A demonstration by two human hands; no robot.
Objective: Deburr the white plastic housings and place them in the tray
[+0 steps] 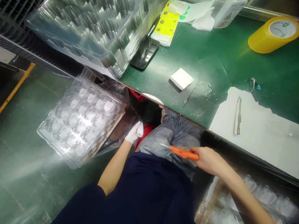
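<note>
My left hand (135, 132), in a white glove, reaches down beside my knee to the edge of a stack of clear plastic trays (81, 121) wrapped in a plastic bag; its fingers are curled, and what they grip is hidden. The trays hold several small round white parts. My bare right hand (210, 160) is closed around an orange-handled tool (183, 152) with a thin metal tip, held over my jeans-clad lap just below the table edge.
A green-covered table (210, 53) carries a tall pile of empty clear trays (98, 31), a phone (145, 52), yellow labels (168, 23), a white pad (181, 78), a yellow tape roll (273, 34) and a utility knife (237, 115). More wrapped trays (252, 199) sit at lower right.
</note>
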